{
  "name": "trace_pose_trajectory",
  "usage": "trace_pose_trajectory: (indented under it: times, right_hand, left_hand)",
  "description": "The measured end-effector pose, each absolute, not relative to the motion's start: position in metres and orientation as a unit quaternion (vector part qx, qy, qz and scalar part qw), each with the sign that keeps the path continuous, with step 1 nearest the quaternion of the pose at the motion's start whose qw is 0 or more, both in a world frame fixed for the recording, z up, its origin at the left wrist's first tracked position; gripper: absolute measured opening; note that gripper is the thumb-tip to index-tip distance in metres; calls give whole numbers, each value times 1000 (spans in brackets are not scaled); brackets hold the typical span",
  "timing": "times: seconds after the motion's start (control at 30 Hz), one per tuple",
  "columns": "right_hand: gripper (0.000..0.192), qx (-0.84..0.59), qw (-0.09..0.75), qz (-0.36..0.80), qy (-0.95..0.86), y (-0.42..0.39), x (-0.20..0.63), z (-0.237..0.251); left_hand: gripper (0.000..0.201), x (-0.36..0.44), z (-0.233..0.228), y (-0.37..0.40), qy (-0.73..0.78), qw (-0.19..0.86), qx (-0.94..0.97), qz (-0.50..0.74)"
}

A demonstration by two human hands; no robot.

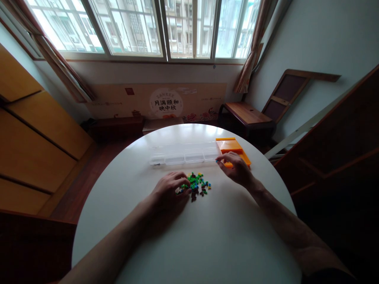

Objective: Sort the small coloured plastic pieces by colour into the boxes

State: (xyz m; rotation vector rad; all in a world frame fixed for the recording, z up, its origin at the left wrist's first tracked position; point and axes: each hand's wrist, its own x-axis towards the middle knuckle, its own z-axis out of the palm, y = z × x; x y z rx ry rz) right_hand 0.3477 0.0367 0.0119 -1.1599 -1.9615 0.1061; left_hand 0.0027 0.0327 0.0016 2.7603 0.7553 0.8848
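Note:
A loose pile of small toy building bricks (196, 183), mostly green with some blue, brown and yellow, lies on the white round table (225, 240). My left hand (171, 187) rests at the pile's left edge, fingers bent and apart, with bricks showing between finger and thumb. Behind the pile stands a long clear plastic case (174, 158) with several compartments; something small and dark sits in its leftmost one. My right hand (235, 167) is over the case's right end, thumb and fingertips pinching a small blue brick (217, 160).
An orange plastic tray (232, 146) lies at the case's right end, partly behind my right hand. Beyond the table are a wooden chair (248, 113) at the right, a printed banner (195, 100) under the window, and a yellow wooden cabinet (32, 146) at the left.

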Motion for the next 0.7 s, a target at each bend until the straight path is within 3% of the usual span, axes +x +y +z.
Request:
trace_pose_trajectory:
  times: [0.33, 0.5, 0.7]
  right_hand:
    - [17, -595, 394, -1, -701, 61, 395, -3]
    - [13, -517, 397, 39, -758, 53, 380, 3]
    - [6, -354, 324, 159, -863, 27, 350, 20]
  left_hand:
    - [9, 0, 1, 33, 259, 63, 917, 297]
    - [10, -8, 4, 35, 273, 69, 917, 284]
    - [13, -8, 3, 33, 268, 88, 922, 267]
